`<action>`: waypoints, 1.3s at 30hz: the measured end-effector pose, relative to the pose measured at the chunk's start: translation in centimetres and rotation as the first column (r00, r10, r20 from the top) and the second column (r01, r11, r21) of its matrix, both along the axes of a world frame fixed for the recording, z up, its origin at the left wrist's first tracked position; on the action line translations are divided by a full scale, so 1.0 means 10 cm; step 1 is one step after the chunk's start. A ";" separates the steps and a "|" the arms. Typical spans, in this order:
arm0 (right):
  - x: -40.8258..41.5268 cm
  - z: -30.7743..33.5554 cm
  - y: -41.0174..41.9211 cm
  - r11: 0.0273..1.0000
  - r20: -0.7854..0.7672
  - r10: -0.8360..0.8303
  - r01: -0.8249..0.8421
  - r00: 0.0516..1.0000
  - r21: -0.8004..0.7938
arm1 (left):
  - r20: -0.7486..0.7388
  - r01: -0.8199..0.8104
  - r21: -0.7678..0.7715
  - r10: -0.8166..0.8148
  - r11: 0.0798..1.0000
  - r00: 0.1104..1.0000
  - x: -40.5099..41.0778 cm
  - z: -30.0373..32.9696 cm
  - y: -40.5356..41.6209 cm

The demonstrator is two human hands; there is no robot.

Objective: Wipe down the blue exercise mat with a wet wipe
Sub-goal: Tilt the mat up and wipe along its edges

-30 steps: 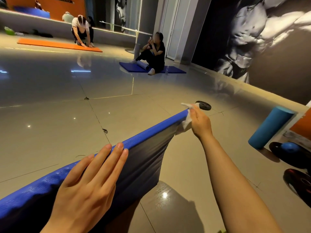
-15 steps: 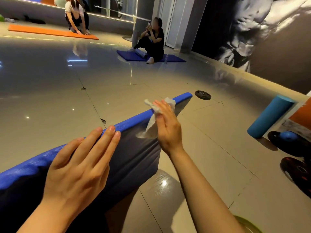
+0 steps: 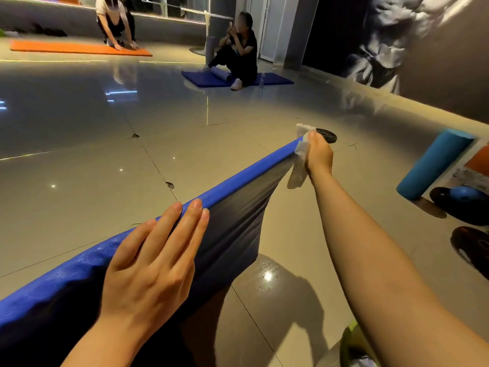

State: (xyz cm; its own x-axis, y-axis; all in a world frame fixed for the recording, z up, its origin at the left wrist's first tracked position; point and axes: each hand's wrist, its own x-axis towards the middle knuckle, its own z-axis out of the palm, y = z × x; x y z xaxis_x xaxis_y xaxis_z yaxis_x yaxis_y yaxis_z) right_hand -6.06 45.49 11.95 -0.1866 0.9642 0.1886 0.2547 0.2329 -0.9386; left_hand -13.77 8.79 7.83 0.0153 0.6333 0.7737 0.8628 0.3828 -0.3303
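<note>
The blue exercise mat (image 3: 246,176) stands on edge, its top rim running from the lower left up to the right, its near face dark. My left hand (image 3: 153,260) lies flat on the near part of the rim, fingers straight. At the far end of the rim my right hand (image 3: 318,152) grips a white wet wipe (image 3: 299,165) and presses it against the mat's end. The wipe hangs down beside the mat's corner.
A black weight plate (image 3: 328,135) lies on the floor just behind my right hand. A teal foam roller (image 3: 434,165), a blue ball (image 3: 465,194) and dark plates sit at right. Two people on an orange mat (image 3: 79,50) and a blue mat (image 3: 275,79) are far back.
My right hand slid the wipe from the middle of the mat's rim out to its far end. My left hand stayed flat on the near rim.
</note>
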 end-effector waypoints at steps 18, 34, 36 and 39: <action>0.04 -0.21 -0.49 0.880 0.142 0.156 -0.203 0.977 0.429 | 0.041 -0.012 0.003 0.012 1.000 0.999 0.09 -0.04 0.02; 0.06 -0.26 -1.50 0.634 0.174 0.418 -0.424 0.892 0.647 | 0.037 -0.011 0.039 0.010 0.999 0.999 0.11 -0.06 0.04; 0.05 -0.34 -1.75 0.531 0.207 0.483 -0.472 0.851 0.703 | 0.037 -0.006 0.036 0.005 0.999 0.999 0.11 -0.05 0.03; 0.15 -0.39 -1.54 0.477 0.306 0.399 -0.481 0.864 0.736 | 0.038 -0.005 0.020 0.005 1.000 0.999 0.13 -0.05 0.01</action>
State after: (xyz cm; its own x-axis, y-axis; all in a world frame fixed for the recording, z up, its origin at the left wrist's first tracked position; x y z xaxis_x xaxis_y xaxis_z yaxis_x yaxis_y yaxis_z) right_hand -4.57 30.12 8.04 -0.5971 0.2373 0.7663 -0.0308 0.9478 -0.3175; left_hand -12.51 8.90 7.36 -0.0178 0.6175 0.7864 0.8727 0.3934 -0.2891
